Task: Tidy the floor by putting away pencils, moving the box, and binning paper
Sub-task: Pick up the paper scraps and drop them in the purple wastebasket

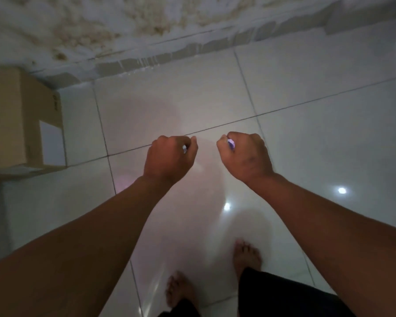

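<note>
Both my hands are held out over the white tiled floor, curled into fists. My left hand (169, 156) is closed around something small, of which only a white bit (184, 148) shows between the fingers. My right hand (246, 155) grips a small purple-and-white thing (231, 144) that peeks out by the thumb. Blur hides what either item is. A brown cardboard box (14, 120) with a white label stands on the floor at the left, against the wall, well apart from both hands.
A stained, peeling wall (146, 26) runs along the top, meeting the floor tiles (306, 88) at a skirting line. My bare feet (247, 255) stand at the bottom centre. Light spots reflect on the glossy floor to the right.
</note>
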The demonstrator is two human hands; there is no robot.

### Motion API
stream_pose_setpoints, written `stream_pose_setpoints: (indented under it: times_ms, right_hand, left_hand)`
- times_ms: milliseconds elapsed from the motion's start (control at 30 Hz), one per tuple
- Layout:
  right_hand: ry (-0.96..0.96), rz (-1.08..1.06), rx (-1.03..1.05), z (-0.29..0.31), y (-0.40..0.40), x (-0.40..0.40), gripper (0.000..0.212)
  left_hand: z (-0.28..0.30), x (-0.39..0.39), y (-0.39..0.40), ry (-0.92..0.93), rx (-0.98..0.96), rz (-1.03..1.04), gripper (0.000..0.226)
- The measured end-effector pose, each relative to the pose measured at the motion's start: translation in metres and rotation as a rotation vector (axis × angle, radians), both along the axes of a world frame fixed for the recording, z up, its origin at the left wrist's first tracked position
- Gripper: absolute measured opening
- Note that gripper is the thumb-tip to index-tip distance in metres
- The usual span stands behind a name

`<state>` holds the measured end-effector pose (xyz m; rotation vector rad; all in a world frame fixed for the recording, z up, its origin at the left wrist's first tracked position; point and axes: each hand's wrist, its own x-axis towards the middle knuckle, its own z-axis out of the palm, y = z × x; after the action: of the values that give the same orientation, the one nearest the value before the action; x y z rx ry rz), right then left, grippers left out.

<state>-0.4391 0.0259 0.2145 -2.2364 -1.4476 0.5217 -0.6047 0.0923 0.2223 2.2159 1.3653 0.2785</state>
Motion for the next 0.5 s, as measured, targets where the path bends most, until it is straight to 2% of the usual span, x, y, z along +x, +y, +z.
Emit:
stream_pose_setpoints:
  times_ms: [200, 300, 500]
  right_hand:
    - [-0.018, -0.112, 0.017, 0.144, -0.046, 0.042, 0.048]
    - [-0.069, -0.187, 0.04, 0.225, -0.07, 0.067, 0.042]
    - [-0.171, -0.332, 0.178, 0.369, -0.113, 0.124, 0.038]
  left_hand:
    - [0.148, 0.057, -0.006, 0.001, 0.053, -0.172, 0.054]
    - [0.233, 0.098, -0.015, -0.014, 0.113, -0.312, 0.053]
    - [0.383, 0.181, -0.045, -0.107, 0.249, -0.545, 0.045]
